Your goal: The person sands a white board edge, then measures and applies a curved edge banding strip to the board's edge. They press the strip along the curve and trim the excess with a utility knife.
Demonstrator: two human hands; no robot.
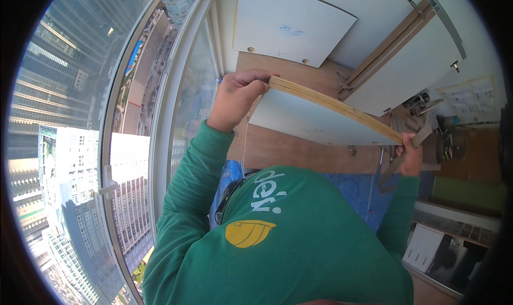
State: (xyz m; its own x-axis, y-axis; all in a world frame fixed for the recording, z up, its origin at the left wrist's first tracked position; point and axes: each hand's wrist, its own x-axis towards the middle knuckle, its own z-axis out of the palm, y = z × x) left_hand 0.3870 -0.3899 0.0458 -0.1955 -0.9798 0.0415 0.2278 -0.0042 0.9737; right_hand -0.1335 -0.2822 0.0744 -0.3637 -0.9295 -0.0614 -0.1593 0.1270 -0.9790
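Observation:
A white-faced board (315, 120) is held up in front of my chest, its bare, yellowish wood edge facing up. My left hand (238, 94) is closed on the board's left end, thumb by the corner. At the other end, my right hand (410, 154) grips the board near its right corner. A flat brown-grey strip (394, 167) passes by the right hand, one end sticking up and a curved length hanging below. Whether the right fingers pinch the strip as well as the board, I cannot tell.
Beyond the board, a wooden work surface (288, 150) carries another white panel (291, 24) with round holes. A panel with brown edges and metal hinges (406, 64) leans at the right. Tools and small items (449, 145) lie far right. A tall window (160, 118) runs along my left.

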